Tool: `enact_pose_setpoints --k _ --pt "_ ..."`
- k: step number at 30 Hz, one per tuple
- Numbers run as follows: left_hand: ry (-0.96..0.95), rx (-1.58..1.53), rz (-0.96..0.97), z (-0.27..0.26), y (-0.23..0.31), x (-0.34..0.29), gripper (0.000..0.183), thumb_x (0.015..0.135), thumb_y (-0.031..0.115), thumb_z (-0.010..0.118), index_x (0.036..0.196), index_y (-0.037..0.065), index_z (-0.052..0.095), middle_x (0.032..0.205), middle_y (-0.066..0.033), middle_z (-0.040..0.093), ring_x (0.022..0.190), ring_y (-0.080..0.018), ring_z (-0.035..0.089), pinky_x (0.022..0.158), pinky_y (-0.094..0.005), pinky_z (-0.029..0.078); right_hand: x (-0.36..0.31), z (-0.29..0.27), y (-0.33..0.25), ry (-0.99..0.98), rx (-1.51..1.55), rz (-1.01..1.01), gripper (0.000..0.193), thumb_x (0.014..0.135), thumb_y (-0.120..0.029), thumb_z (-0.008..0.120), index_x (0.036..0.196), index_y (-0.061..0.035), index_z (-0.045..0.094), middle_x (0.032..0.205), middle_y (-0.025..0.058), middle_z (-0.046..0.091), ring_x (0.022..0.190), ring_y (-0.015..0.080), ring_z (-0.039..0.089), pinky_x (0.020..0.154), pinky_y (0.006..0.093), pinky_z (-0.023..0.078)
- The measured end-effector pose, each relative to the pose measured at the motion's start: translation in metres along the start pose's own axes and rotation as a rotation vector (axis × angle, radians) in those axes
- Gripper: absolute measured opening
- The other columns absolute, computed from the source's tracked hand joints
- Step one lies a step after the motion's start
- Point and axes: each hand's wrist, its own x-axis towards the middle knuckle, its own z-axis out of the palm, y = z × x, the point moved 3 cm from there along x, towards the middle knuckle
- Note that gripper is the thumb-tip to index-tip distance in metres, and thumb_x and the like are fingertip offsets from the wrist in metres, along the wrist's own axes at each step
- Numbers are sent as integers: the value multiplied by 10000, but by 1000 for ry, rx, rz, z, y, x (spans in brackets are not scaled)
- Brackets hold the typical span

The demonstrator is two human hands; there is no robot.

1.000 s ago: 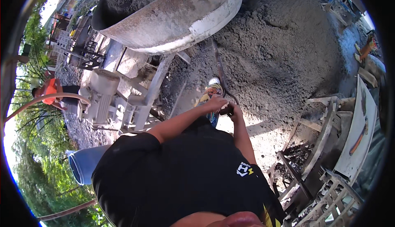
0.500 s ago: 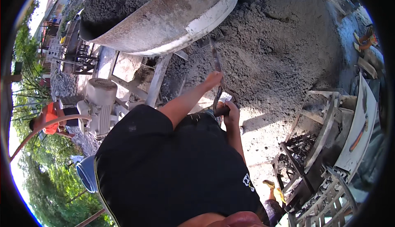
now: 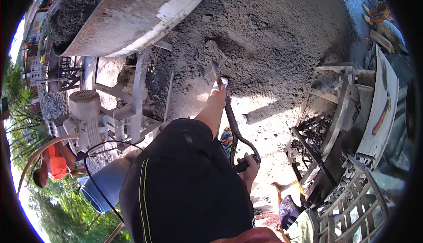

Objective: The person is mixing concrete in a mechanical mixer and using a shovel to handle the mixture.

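I hold a shovel (image 3: 231,120) with a dark shaft and a D-shaped handle. My left hand (image 3: 217,99) is closed round the shaft low down, just above the blade. The handle's crossbar is gripped by my right hand (image 3: 250,168), nearer my body. Some wet grey mix (image 3: 213,50) seems to lie on the blade, which is partly hidden against the heap. Beyond it spreads a large heap of grey mortar or concrete (image 3: 282,31). To the left a big rusty metal drum (image 3: 128,12) holds more dark grey mix.
A motor (image 3: 84,111) on a metal frame and a blue barrel (image 3: 108,183) stand at left, near a person in orange (image 3: 57,161). On the right are a metal wheelbarrow-like frame (image 3: 341,111) and a pale board (image 3: 379,111). Other people's legs (image 3: 376,14) show far right and near right.
The shovel blade has come away from beside the drum, back toward me. Both hands have drawn nearer my body, still on the shovel. My view has shifted right.
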Motion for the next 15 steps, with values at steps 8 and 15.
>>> enact_pose_setpoints --k 8,15 --pt "269 286 -313 27 -171 -82 768 757 708 549 952 -34 580 722 -89 557 655 -212 580 576 -359 494 17 -198 29 322 487 131 148 831 -133 558 707 -112 481 540 -4 488 435 129 470 418 277 421" --pt "194 534 -387 43 -176 -156 699 750 729 532 876 42 541 682 -55 474 606 -205 502 599 -364 443 14 -347 112 264 692 496 258 874 -212 569 647 -110 500 555 3 536 464 112 518 434 273 453"
